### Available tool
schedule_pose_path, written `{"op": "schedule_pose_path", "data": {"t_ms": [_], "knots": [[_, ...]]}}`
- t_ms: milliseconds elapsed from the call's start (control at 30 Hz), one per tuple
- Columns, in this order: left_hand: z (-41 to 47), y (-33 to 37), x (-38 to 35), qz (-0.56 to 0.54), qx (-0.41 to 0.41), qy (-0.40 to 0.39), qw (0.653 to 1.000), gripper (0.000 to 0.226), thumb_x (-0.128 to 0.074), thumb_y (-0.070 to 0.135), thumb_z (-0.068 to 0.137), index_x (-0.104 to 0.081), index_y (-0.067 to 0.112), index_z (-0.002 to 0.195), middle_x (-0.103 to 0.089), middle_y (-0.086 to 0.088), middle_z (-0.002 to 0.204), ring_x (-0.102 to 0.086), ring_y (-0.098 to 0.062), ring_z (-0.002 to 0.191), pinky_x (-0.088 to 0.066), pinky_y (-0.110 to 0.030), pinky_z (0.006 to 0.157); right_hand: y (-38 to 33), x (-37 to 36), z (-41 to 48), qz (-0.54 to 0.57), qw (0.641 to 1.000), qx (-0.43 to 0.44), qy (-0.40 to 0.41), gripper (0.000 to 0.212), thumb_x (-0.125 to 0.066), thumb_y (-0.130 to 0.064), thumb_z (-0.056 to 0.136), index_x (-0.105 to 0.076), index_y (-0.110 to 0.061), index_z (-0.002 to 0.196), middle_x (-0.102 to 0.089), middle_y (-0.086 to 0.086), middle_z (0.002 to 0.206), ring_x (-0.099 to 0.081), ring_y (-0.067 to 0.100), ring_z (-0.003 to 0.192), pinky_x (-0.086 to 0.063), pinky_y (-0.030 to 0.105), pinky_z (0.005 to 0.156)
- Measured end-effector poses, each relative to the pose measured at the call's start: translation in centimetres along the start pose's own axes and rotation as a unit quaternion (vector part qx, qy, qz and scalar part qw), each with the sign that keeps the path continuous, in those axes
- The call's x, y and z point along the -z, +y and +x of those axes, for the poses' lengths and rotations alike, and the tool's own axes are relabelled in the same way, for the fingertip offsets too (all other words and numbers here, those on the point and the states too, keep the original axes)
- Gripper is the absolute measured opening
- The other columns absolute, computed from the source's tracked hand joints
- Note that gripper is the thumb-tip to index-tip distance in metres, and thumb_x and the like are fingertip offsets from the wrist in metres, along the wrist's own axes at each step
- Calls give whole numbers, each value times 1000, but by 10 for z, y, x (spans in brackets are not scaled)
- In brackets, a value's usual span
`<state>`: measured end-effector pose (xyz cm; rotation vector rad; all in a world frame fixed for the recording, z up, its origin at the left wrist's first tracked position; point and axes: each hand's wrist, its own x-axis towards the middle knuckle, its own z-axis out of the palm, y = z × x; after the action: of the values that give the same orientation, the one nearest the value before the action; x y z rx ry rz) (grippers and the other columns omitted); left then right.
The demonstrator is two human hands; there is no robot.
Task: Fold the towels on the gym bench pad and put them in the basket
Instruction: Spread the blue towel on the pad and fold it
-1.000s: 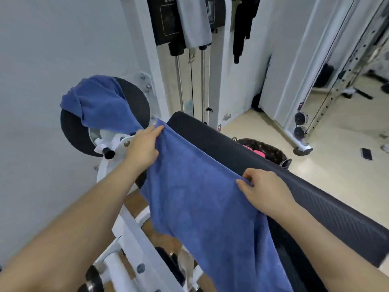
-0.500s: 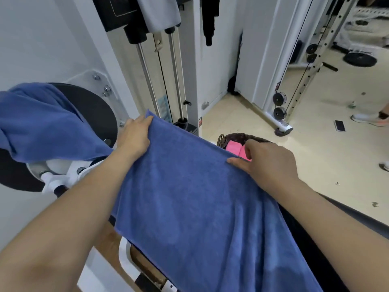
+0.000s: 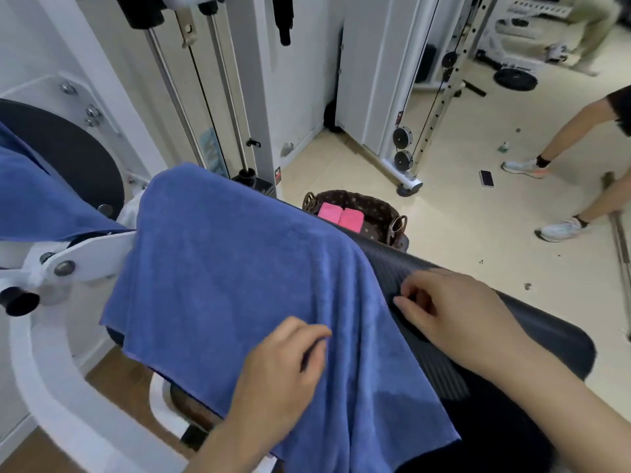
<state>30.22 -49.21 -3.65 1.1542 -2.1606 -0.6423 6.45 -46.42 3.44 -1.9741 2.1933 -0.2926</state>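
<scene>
Head view: blue towel lies draped over the black ribbed bench pad, far edge folded over the pad's top end, near part hanging off twd the person. Left hand rests on the towel's lower middle, fingers curled, pinching a bit of cloth w/ the fingertips. Right hand sits at the towel's right edge on the bare pad, fingers bent; can't tell if it's gripping cloth. 2nd blue towel hangs on the white machine frame at left. Woven basket stands on the floor behind the bench, w/ two folded pink towels inside. Another person's legs at right, phone on the floor nearby.
</scene>
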Motion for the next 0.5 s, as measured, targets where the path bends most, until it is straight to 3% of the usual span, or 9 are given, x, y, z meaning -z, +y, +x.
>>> {"op": "schedule_pose_path", "data": {"t_ms": [100,167,267,367,433,500], "knots": [[-47,33,-33,3,-32,-33,999,16,-55,37,82,-63,35,95,-58,14,79,-55,-3,59,-48,-21,53,12,-1,-40,-57,997,-34,-27,29,-50,-56,88,-53,-28,80,-52,-10,75,-55,10,70,-42,31,57],[-67,49,-51,21,-32,-58,998,20,-56,42,76,-59,37,94,-56,14,76,-55,-3,57,-46,-19,49,13,-10,-60,-121,992,0,-15,33,-59,-58,80,-53,-26,75,-52,-7,70,-58,16,62,-34,31,50],[-86,61,-76,103,5,-95,990,38,-51,55,67,-54,38,102,-56,17,83,-59,-3,64,-45,-18,47,12,-24,-80,-165,985,40,6,46,-82,-51,55,-50,-18,58,-48,-1,57,-51,23,43,-24,27,50],[-95,70,-90,160,54,-101,980,50,-50,58,63,-51,35,108,-57,14,86,-61,-7,68,-48,-23,41,14,-34,-84,-143,988,52,20,48,-89,-38,43,-48,-17,53,-45,2,57,-49,24,45,-24,29,52],[-95,75,-90,175,60,-94,978,45,-58,53,66,-55,31,105,-57,14,83,-60,-6,65,-47,-24,40,16,-43,-85,-130,989,77,10,46,-90,-26,41,-47,-17,51,-44,0,58,-47,22,45,-23,28,49],[-95,77,-89,176,55,-83,979,24,-54,44,75,-60,30,94,-57,14,77,-60,-6,62,-45,-21,41,17,-48,-87,-107,989,101,-7,43,-89,-19,46,-46,-18,51,-43,-2,59,-46,19,45,-23,28,42]]}}
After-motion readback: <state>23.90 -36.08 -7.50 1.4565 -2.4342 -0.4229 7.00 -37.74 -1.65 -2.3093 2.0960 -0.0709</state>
